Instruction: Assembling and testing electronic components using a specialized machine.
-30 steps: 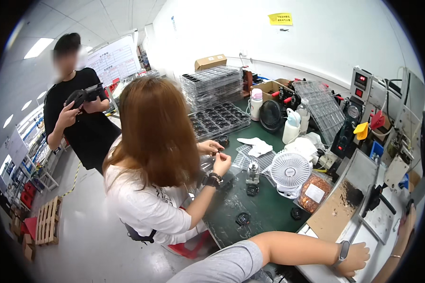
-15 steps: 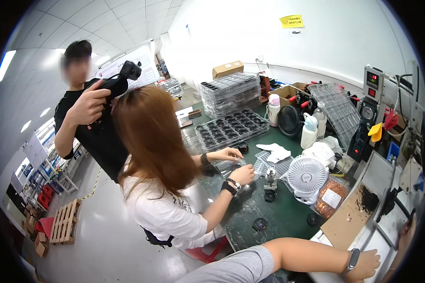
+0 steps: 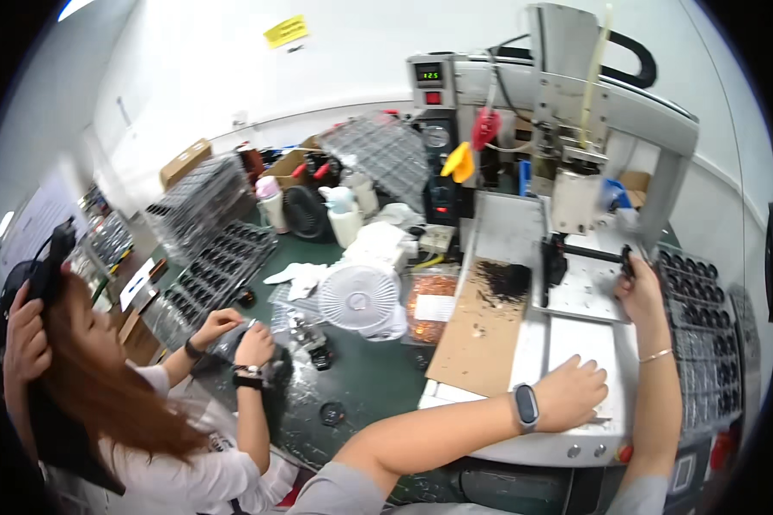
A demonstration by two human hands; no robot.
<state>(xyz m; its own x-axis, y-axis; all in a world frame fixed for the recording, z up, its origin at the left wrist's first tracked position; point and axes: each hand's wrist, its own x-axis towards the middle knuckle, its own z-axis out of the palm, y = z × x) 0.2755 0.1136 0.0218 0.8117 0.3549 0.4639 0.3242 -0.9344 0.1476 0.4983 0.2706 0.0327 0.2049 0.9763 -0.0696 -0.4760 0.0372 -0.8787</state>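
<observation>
The black handle (image 3: 624, 255) of the benchtop machine (image 3: 575, 112) stands at the right edge of its perforated metal plate (image 3: 586, 287), just behind the person's right hand (image 3: 640, 287); the fingers curl up around the handle's right end, though how tightly they close on it cannot be told. The left hand (image 3: 571, 393) lies palm down with fingers spread flat on the white front deck (image 3: 575, 348) of the machine, holding nothing — a dark band with a small screen (image 3: 525, 406) circles its wrist, and a thin bracelet (image 3: 657, 355) circles the right wrist. To the right of the right forearm sits a tray of dark round parts (image 3: 704, 343) in rows. Left of the plate, a brown cardboard sheet (image 3: 477, 330) carries a heap of black debris (image 3: 502, 279). Further left, on the green bench mat (image 3: 361, 378), stand a small white desk fan (image 3: 358, 299) and, just beside it, a clear bag of copper-coloured pieces (image 3: 431, 307). Behind these are white bottles (image 3: 345, 219), a black fan (image 3: 301, 210) and stacks of clear compartment trays (image 3: 202, 202). At the bench's left side a seated co-worker in a white shirt (image 3: 189, 463) works with both hands (image 3: 236, 335) close together over small items; another person's hand (image 3: 26, 335) holds a dark device at the far left edge.
</observation>
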